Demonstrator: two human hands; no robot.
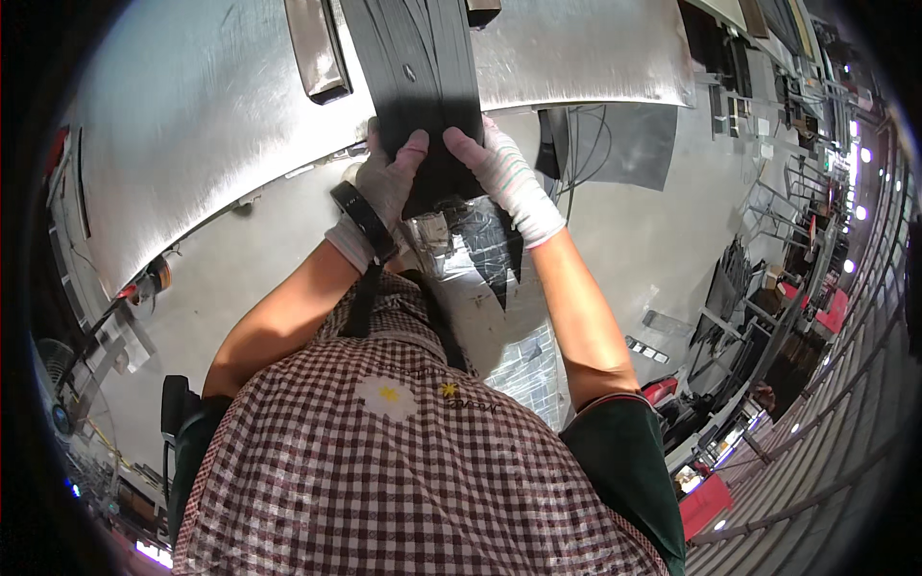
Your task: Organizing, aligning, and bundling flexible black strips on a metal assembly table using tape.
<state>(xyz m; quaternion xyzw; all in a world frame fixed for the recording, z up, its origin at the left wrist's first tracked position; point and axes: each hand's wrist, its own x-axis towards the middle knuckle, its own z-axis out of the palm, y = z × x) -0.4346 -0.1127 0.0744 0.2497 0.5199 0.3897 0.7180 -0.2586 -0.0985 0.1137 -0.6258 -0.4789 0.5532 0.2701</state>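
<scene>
A thick bundle of long, flat black strips (415,72) lies across the edge of a shiny metal table (211,106), its near end jutting out toward me. My left hand (392,178), in a white glove with a black band at the wrist, is closed on the left side of that end. On the opposite side my right hand (495,168), also gloved in white, grips the bundle. Both thumbs rest on top; the other fingers are mostly hidden beneath or behind the strips. Left of the bundle a metal bar (317,53) sits on the tabletop.
Another metal block (483,12) stands right of the bundle. Below the near end is a surface wrapped in silvery and black tape (490,259). Dark cables (586,144) hang beside a dark grey sheet (634,144) at the right. Racks and piled black material (725,288) stand farther right.
</scene>
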